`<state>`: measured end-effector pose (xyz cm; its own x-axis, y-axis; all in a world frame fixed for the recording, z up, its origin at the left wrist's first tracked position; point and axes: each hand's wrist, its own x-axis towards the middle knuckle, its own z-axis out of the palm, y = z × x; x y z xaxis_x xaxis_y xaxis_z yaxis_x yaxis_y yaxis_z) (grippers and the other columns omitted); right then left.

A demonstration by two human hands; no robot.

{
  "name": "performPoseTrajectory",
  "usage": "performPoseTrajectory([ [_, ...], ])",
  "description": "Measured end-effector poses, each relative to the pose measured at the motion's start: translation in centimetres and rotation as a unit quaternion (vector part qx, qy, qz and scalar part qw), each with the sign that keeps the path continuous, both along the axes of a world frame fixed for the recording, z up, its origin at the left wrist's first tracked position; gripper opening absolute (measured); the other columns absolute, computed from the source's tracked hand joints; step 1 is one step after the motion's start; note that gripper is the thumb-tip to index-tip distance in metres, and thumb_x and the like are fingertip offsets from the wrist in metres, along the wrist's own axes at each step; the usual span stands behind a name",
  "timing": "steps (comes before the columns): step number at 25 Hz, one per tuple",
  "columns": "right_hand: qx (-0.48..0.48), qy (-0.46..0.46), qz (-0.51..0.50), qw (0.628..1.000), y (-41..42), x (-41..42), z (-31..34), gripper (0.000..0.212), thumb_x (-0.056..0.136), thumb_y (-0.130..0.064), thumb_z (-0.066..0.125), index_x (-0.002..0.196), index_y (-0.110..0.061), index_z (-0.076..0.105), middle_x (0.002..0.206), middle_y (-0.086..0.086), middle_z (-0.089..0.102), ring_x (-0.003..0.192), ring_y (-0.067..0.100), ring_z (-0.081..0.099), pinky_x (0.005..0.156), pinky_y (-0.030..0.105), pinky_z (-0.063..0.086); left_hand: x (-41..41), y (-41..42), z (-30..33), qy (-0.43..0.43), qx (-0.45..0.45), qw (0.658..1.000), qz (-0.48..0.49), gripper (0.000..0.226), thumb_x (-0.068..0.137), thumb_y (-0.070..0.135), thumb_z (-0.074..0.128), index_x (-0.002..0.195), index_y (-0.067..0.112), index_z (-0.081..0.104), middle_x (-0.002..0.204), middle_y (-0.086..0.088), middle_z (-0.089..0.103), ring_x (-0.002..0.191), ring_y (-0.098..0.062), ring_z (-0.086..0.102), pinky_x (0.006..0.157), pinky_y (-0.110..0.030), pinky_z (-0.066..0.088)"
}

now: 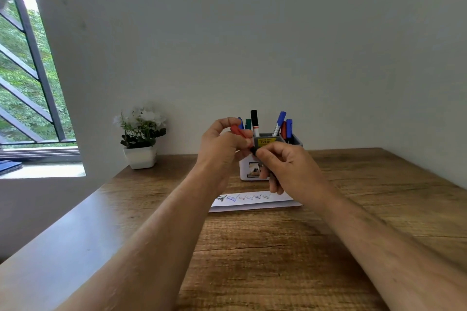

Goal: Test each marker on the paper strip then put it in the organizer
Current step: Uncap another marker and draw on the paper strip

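Left hand [222,142] pinches red cap [238,131], right hand [283,166] grips marker [253,151] before organizer [273,144]; align tip squarely, then press.

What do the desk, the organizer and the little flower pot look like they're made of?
Desk: looks like wood or wood-look laminate, matte brown, with visible grain streaks. Organizer: probably plastic, with smooth grey upper walls and a white base. Flower pot: smooth and white, plastic or glazed ceramic; I can't tell which.
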<state>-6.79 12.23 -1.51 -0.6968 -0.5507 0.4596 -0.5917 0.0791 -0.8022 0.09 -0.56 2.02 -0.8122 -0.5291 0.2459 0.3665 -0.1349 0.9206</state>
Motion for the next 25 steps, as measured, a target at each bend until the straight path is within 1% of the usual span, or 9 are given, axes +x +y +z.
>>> performPoseTrajectory([
  [3, 0.001, -0.011, 0.0, 1.0, 0.0, -0.2, -0.2, 0.024, 0.097, -0.028, 0.058, 0.119, -0.023, 0.066, 0.072, 0.003, 0.067, 0.048, 0.01, 0.058, 0.048, 0.026, 0.052, -0.1, -0.3, -0.1, 0.011, -0.004, 1.0, -0.024, 0.03, 0.091, -0.012, 0.052, 0.105, 0.012, 0.063, 0.101, -0.011, 0.074, 0.091, -0.021, 0.068, 0.088, -0.037, 0.057],
  [6, 0.003, -0.01, -0.022, 1.0, 0.1, -0.3, -0.2, 0.02, 0.095, -0.023, 0.063, 0.115, -0.023, 0.066, 0.073, -0.001, 0.061, 0.048, 0.004, 0.056, 0.048, 0.022, 0.05, -0.2, -0.2, -0.4, 0.003, -0.025, 0.999, -0.027, 0.017, 0.091, 0.005, 0.062, 0.107, 0.009, 0.068, 0.108, -0.017, 0.072, 0.089, -0.021, 0.068, 0.08, -0.03, 0.059],
  [10, 0.035, 0.053, -0.059, 0.996, 0.2, -0.4, -0.2, 0.022, 0.095, -0.038, 0.059, 0.109, -0.026, 0.072, 0.083, -0.014, 0.066, 0.075, 0.0, 0.061, 0.062, 0.011, 0.041, -0.4, 0.1, -0.9, -0.026, -0.049, 0.998, -0.018, 0.012, 0.093, 0.01, 0.062, 0.099, 0.008, 0.071, 0.098, -0.015, 0.074, 0.087, -0.02, 0.072, 0.078, -0.029, 0.06],
  [14, 0.028, 0.074, -0.087, 0.993, 0.3, -0.3, 0.1, 0.031, 0.094, -0.046, 0.057, 0.099, -0.023, 0.077, 0.071, -0.018, 0.065, 0.067, -0.015, 0.058, 0.049, 0.004, 0.039, -0.7, 0.1, -0.8, -0.028, -0.028, 0.999, -0.023, 0.014, 0.093, 0.011, 0.062, 0.101, 0.004, 0.071, 0.097, -0.014, 0.075, 0.089, -0.022, 0.073, 0.079, -0.031, 0.06],
  [20, 0.05, 0.094, -0.164, 0.981, 0.6, -0.4, 0.6, 0.049, 0.09, -0.058, 0.052, 0.064, -0.02, 0.067, 0.056, -0.007, 0.06, 0.05, 0.005, 0.056, 0.05, 0.02, 0.039, 0.3, -0.6, 0.5, 0.022, 0.075, 0.995, 0.053, 0.022, 0.098, 0.003, 0.05, 0.113, 0.008, 0.065, 0.091, -0.01, 0.071, 0.081, -0.017, 0.067, 0.08, -0.029, 0.057],
  [21, 0.049, 0.078, -0.169, 0.981, 1.0, -0.4, 0.6, 0.049, 0.092, -0.057, 0.05, 0.065, -0.019, 0.067, 0.057, -0.008, 0.06, 0.052, 0.005, 0.056, 0.051, 0.021, 0.038, 0.4, -1.4, 0.6, 0.0, 0.04, 0.994, 0.1, 0.027, 0.098, 0.001, 0.044, 0.115, 0.01, 0.063, 0.09, -0.007, 0.067, 0.079, -0.016, 0.062, 0.075, -0.029, 0.055],
  [22, 0.046, 0.056, -0.167, 0.983, 1.4, -0.6, 0.6, 0.047, 0.094, -0.054, 0.049, 0.069, -0.019, 0.068, 0.061, -0.01, 0.06, 0.057, 0.004, 0.056, 0.052, 0.021, 0.036, 0.5, -2.0, 0.6, -0.062, -0.073, 0.983, 0.155, 0.028, 0.097, 0.003, 0.041, 0.115, 0.012, 0.061, 0.094, -0.006, 0.065, 0.08, -0.015, 0.058, 0.073, -0.03, 0.05],
  [23, 0.042, 0.035, -0.155, 0.986, 1.7, -0.7, 0.5, 0.043, 0.096, -0.05, 0.048, 0.075, -0.02, 0.071, 0.066, -0.012, 0.06, 0.062, 0.002, 0.056, 0.055, 0.02, 0.035, 0.5, -2.4, 0.4, -0.149, -0.236, 0.941, 0.192, 0.025, 0.097, 0.013, 0.042, 0.115, 0.014, 0.059, 0.102, -0.005, 0.064, 0.086, -0.015, 0.056, 0.075, -0.031, 0.047],
  [25, 0.038, 0.005, -0.117, 0.992, 2.0, -0.8, 0.4, 0.031, 0.1, -0.038, 0.049, 0.098, -0.019, 0.074, 0.071, -0.013, 0.06, 0.057, -0.002, 0.055, 0.055, 0.019, 0.035, 0.5, -1.5, -0.3, -0.33, -0.483, 0.798, 0.144, 0.043, 0.091, 0.052, 0.05, 0.114, 0.017, 0.06, 0.109, -0.001, 0.063, 0.095, -0.019, 0.056, 0.082, -0.034, 0.047],
])
